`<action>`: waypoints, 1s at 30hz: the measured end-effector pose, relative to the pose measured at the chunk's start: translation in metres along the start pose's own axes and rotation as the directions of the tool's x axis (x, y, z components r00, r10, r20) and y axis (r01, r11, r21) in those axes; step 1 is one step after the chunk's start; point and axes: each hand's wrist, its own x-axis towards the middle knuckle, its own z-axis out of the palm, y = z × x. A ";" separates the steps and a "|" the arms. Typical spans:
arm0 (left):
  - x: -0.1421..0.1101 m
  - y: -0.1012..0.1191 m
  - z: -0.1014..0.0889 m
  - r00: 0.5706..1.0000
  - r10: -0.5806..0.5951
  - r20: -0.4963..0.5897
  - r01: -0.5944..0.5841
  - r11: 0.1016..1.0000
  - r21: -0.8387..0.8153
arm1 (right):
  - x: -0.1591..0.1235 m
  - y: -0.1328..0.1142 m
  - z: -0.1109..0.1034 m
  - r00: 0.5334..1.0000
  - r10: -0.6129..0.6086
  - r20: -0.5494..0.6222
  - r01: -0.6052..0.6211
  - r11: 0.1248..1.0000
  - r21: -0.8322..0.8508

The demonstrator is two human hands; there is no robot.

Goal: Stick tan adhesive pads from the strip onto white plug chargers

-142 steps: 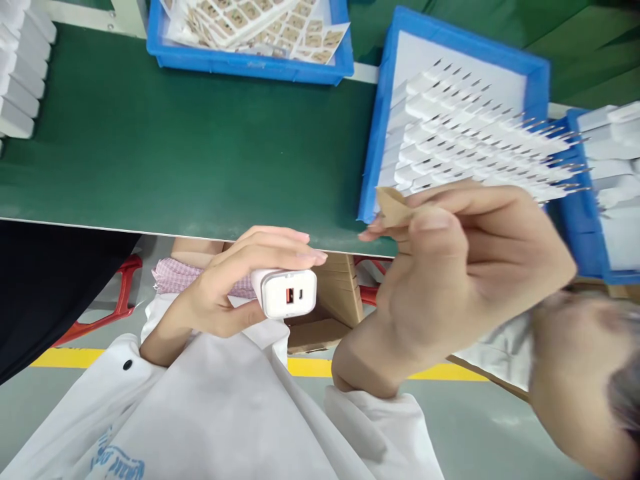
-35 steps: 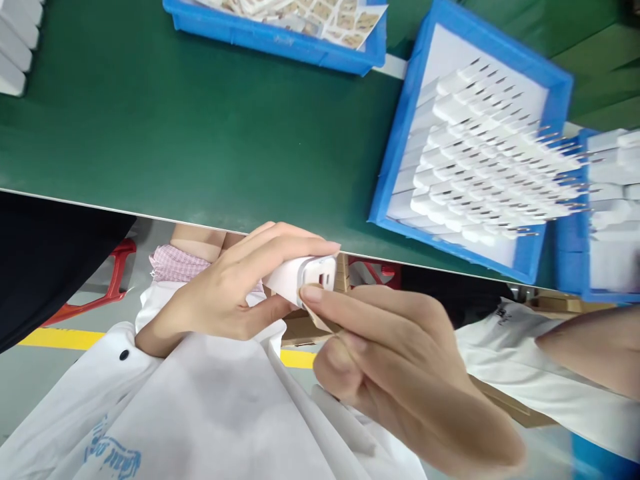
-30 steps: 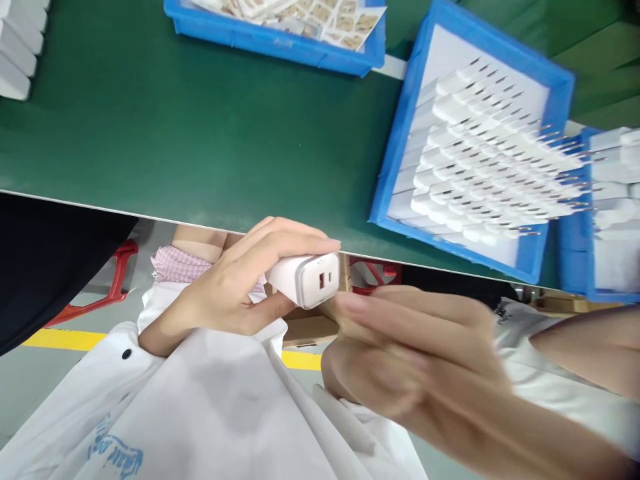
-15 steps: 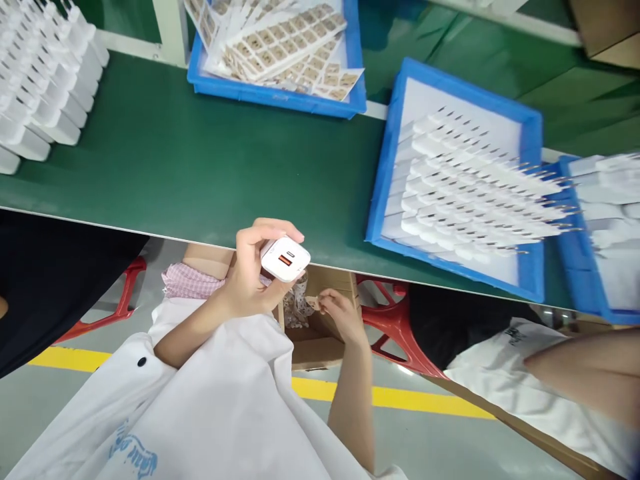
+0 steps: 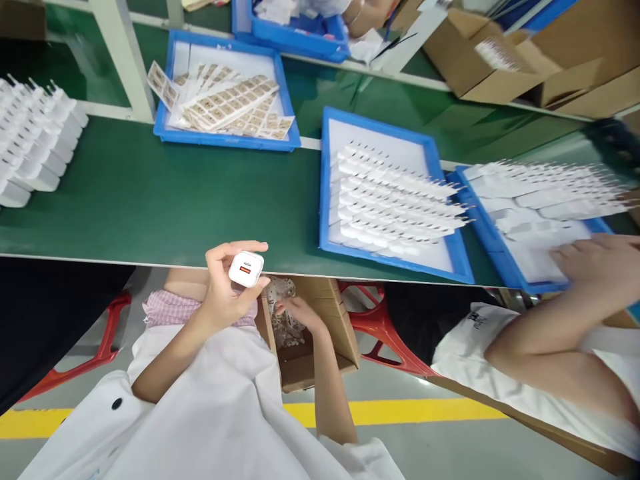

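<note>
My left hand (image 5: 227,287) is closed around a white USB wall charger (image 5: 246,269), thumb on one side and fingers on the other. The charger's port face points up at me, with one orange-red slot and a narrower slot beside it. It is held just in front of the bench edge. Lower and to the right, my right hand (image 5: 305,315) hangs over an open cardboard box (image 5: 330,320), fingers stretched out, with nothing visible in them. Inside the box lie crumpled clear and whitish scraps (image 5: 286,327), partly covered by the hand.
A blue tray (image 5: 225,139) of sticker sheets (image 5: 230,103) stands on the green bench (image 5: 150,213). Right of it, two blue trays (image 5: 395,261) (image 5: 493,240) carry white chargers with pins. More chargers (image 5: 37,147) stand at left. A co-worker's hand (image 5: 595,263) reaches the far-right tray.
My right hand has let go of a small beige piece it was pinching, and its fingers have straightened. The view has shifted, showing more of the right side, where a co-worker's hand now appears.
</note>
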 end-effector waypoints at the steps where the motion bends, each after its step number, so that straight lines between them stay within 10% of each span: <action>1: -0.001 0.004 0.004 0.997 -0.057 0.043 0.057 0.998 -0.001 | -0.013 -0.005 0.004 0.994 -0.087 0.065 0.080 0.991 0.106; 3: -0.005 0.012 0.014 0.977 -0.165 0.139 0.170 0.985 -0.025 | -0.039 -0.017 0.014 0.966 -0.252 0.060 0.223 0.927 0.302; 9: -0.011 0.026 0.044 0.797 -0.448 0.405 0.518 0.852 -0.078 | -0.080 -0.059 0.026 0.769 -0.471 -0.432 0.638 0.605 0.477; 17: 0.022 0.018 0.089 0.609 -0.560 0.562 0.748 0.642 -0.171 | -0.090 -0.074 -0.015 0.458 -0.523 -0.718 0.725 0.687 -0.038; 22: 0.041 -0.003 0.086 0.625 -0.543 0.561 0.644 0.765 0.023 | -0.063 -0.059 -0.119 0.289 -0.426 -0.857 0.582 0.789 -0.196; 26: 0.052 -0.027 0.021 0.704 -0.645 0.298 0.572 0.763 0.303 | -0.035 -0.033 -0.254 0.060 -0.164 -0.985 0.350 0.927 -0.133; 30: 0.045 -0.056 -0.051 0.845 -0.533 -0.048 0.496 0.747 0.443 | -0.021 -0.019 -0.345 -0.016 -0.135 -0.991 0.171 0.976 -0.135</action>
